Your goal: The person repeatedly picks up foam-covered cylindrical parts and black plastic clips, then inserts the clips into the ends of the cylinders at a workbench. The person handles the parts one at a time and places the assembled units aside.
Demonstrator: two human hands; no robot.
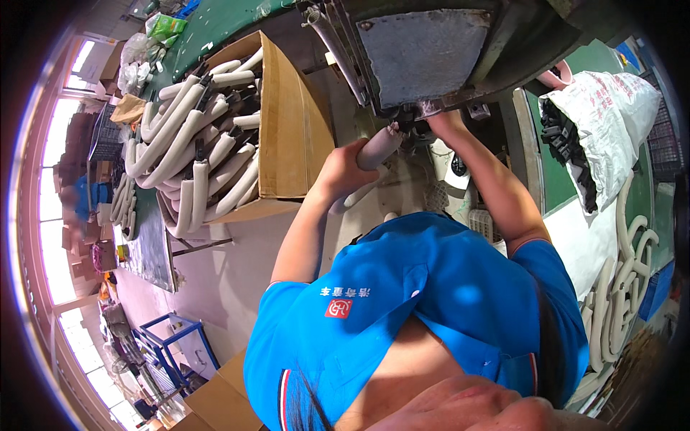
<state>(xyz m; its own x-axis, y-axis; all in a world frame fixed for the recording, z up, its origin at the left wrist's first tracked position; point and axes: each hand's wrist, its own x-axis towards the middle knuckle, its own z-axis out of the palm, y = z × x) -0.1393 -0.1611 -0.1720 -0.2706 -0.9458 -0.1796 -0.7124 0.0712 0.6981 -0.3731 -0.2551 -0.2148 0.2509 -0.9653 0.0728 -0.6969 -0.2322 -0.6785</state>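
My left hand (342, 171) is wrapped round a bent, beige foam-covered tube (379, 148). The tube's upper end has a ragged rim and points at the underside of a machine (424, 61) with a grey metal plate on its front. Below the hand, the rest of the tube curves down toward my body. My right hand (447, 125) reaches up to the machine's lower edge, just right of the tube end. Its fingertips are hidden there, so what they touch cannot be made out.
At left, a cardboard box (296, 129) is heaped with similar tubes (188, 136), many with black ends. To the right, a white sack (618, 108) spills black parts (564, 144). More bent tubes (609, 309) lie nearer me. A blue metal frame (205, 348) stands lower left.
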